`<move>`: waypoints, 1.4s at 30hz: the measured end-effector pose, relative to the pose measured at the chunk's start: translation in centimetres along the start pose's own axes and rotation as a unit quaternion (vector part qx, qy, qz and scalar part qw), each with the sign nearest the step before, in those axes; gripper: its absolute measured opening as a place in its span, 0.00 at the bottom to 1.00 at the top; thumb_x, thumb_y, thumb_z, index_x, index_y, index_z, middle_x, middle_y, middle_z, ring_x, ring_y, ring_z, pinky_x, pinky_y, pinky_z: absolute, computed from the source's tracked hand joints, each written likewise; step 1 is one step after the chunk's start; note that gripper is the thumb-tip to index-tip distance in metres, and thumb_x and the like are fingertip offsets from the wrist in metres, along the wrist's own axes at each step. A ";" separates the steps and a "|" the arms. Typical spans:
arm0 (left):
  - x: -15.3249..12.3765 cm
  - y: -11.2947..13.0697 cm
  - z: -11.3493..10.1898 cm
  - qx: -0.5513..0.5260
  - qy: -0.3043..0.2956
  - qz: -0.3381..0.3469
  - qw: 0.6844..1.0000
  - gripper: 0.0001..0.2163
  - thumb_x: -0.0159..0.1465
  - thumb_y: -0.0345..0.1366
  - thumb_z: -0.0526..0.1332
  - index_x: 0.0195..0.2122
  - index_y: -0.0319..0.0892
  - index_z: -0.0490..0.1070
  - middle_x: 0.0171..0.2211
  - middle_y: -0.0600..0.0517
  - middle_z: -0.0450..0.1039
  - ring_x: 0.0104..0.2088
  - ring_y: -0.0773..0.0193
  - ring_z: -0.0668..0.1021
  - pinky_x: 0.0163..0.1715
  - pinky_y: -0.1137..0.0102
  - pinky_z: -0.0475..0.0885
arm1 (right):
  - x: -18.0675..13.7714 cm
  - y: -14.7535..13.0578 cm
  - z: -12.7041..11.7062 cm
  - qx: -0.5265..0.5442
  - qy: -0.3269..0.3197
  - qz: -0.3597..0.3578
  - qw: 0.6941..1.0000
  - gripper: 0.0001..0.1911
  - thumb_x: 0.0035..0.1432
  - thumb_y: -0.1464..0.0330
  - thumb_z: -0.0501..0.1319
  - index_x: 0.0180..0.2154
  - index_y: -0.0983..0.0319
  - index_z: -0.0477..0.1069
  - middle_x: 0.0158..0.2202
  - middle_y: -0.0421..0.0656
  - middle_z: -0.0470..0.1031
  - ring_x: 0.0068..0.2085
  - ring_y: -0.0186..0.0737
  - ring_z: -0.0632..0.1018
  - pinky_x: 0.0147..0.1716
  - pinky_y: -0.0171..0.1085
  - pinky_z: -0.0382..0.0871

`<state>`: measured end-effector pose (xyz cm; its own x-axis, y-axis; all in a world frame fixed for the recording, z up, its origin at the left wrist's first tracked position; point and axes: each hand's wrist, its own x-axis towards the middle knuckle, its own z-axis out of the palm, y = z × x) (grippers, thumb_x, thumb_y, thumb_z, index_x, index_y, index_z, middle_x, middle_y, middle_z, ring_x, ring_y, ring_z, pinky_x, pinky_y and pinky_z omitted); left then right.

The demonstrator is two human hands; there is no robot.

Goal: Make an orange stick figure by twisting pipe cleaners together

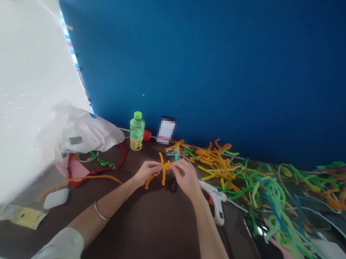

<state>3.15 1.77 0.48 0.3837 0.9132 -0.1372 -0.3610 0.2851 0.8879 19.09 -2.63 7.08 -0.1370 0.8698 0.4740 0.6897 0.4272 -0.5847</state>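
Hands (186, 177) over brown table (151, 226), blue wall (224, 70) behind

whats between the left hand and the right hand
In the head view, a twisted orange pipe cleaner lies between the left hand and the right hand, held by both.

Craft work spot; type of building cannot be told.

- Dark brown surface (151, 230), running across the lower frame, backed by a blue panel (213, 61).
- White wall or board (24, 95), upper left.
- Heaps of coloured pipe cleaners (263, 191), right of centre and far right.
- White hot glue gun (217, 199) with red trigger, just right of centre.
- Green-capped drink bottle (137, 131), back of the surface.
- White plastic bag (89, 133), left of the bottle.
- Yellow printed paper (20, 216), lower left.
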 end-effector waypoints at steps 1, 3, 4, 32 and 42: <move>0.2 -0.3 -0.2 0.006 -0.017 -0.004 1.000 0.14 0.43 0.38 0.68 0.28 0.34 0.75 0.18 0.52 0.67 0.20 0.74 0.66 0.19 0.76 0.58 | -0.3 0.5 0.2 -0.053 -0.004 -0.027 0.998 0.11 0.57 0.67 0.53 0.31 0.61 0.73 0.30 0.44 0.71 0.33 0.37 0.71 0.34 0.36 0.63; 0.5 -0.8 -0.5 0.013 -0.042 -0.003 0.999 0.13 0.43 0.37 0.68 0.29 0.34 0.76 0.20 0.51 0.67 0.21 0.73 0.66 0.20 0.75 0.58 | -0.8 1.2 0.5 -0.145 -0.018 -0.068 0.987 0.11 0.58 0.69 0.52 0.34 0.60 0.73 0.30 0.44 0.71 0.33 0.37 0.70 0.35 0.36 0.61; 0.6 -1.0 -0.7 0.012 -0.047 0.001 0.999 0.12 0.44 0.37 0.67 0.29 0.35 0.76 0.21 0.51 0.68 0.21 0.73 0.66 0.21 0.75 0.58 | -1.0 1.4 0.5 -0.181 -0.026 -0.082 0.980 0.11 0.58 0.70 0.52 0.35 0.59 0.73 0.31 0.44 0.71 0.33 0.37 0.69 0.35 0.36 0.60; -0.2 -0.9 -0.5 0.067 -0.072 0.073 0.992 0.11 0.50 0.34 0.64 0.34 0.36 0.75 0.28 0.50 0.69 0.23 0.74 0.69 0.25 0.75 0.65 | 0.1 -1.7 -0.6 -0.324 -0.156 0.048 0.932 0.11 0.59 0.68 0.48 0.32 0.61 0.69 0.32 0.41 0.73 0.32 0.36 0.71 0.28 0.34 0.52; -0.6 -0.9 0.3 0.008 -0.022 0.038 0.999 0.14 0.45 0.35 0.67 0.33 0.35 0.72 0.25 0.51 0.73 0.26 0.69 0.76 0.33 0.71 0.72 | 0.0 -2.2 0.0 -0.267 -0.220 0.109 0.932 0.12 0.61 0.65 0.44 0.33 0.59 0.64 0.26 0.39 0.74 0.27 0.36 0.73 0.23 0.32 0.48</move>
<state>3.49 0.92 -0.12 0.3935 0.9179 -0.0503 -0.3767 0.2109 0.9020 17.58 -3.58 8.35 -0.1490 0.9888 -0.0024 0.9748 0.1465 -0.1680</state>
